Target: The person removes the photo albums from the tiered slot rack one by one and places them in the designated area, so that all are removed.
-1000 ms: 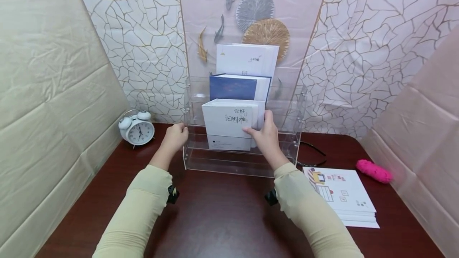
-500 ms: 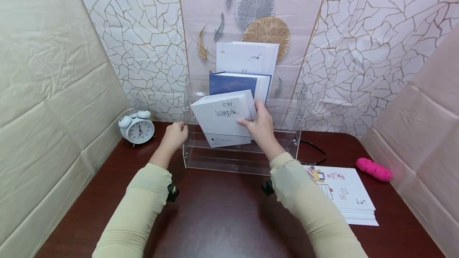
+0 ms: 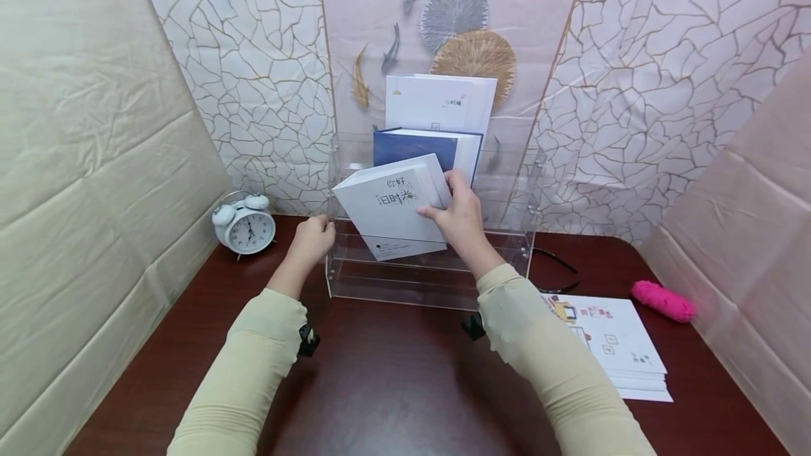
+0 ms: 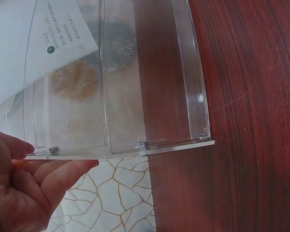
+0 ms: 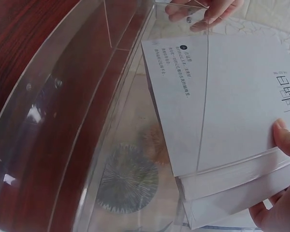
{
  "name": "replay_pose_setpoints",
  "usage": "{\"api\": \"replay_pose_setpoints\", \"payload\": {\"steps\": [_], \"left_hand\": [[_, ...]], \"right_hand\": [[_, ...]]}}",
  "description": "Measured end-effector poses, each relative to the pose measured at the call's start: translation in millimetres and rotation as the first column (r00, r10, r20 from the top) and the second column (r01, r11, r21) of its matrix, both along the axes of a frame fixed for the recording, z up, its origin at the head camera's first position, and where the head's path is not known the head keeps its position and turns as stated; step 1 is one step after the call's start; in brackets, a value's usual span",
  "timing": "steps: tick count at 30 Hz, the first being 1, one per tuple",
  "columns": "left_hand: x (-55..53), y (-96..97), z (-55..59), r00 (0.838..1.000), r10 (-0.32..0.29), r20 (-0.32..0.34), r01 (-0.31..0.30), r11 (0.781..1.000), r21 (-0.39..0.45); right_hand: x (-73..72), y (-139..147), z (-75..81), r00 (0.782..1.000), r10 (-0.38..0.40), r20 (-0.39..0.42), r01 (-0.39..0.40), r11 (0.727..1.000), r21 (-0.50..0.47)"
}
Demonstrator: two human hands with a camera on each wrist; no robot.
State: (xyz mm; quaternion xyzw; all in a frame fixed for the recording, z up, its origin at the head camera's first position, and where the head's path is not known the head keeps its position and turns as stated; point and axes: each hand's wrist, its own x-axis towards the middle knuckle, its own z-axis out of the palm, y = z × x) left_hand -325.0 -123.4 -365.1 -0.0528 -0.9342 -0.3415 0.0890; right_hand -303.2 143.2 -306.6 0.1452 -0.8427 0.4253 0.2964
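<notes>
A clear acrylic tiered rack (image 3: 431,287) stands on the dark wooden table against the wall. My right hand (image 3: 459,220) grips a white book (image 3: 389,206) by its right edge, thumb on the cover, and holds it tilted left above the rack's front tier; the same white book (image 5: 222,121) fills the right wrist view behind the clear wall. My left hand (image 3: 313,238) holds the rack's left side panel (image 4: 121,150), fingers curled round its edge. A blue book (image 3: 415,150) and a taller white book (image 3: 440,104) stand in the tiers behind.
A white twin-bell alarm clock (image 3: 243,227) sits left of the rack. On the right lie a stack of white printed booklets (image 3: 617,347), a pink fuzzy object (image 3: 662,301) and a thin black band (image 3: 557,262). Padded panels wall both sides.
My right hand has lifted the white book out of its upright seat in the front tier and tipped it to the left. The left hand has stayed on the rack's side.
</notes>
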Motion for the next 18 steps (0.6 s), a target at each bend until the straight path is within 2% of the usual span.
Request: {"api": "replay_pose_setpoints", "payload": {"steps": [8, 18], "left_hand": [[-1.0, 1.1, -3.5, 1.000, -0.002, 0.011, 0.002, 1.000, 0.001], [-1.1, -0.9, -0.6, 1.000, 0.001, 0.003, -0.001, 1.000, -0.002]], "right_hand": [[0.1, 2, 3.4, 1.000, 0.012, 0.004, -0.012, 1.000, 0.000], [-1.8, 7, 13.0, 0.999, 0.041, -0.011, -0.041, 0.998, -0.056]]}}
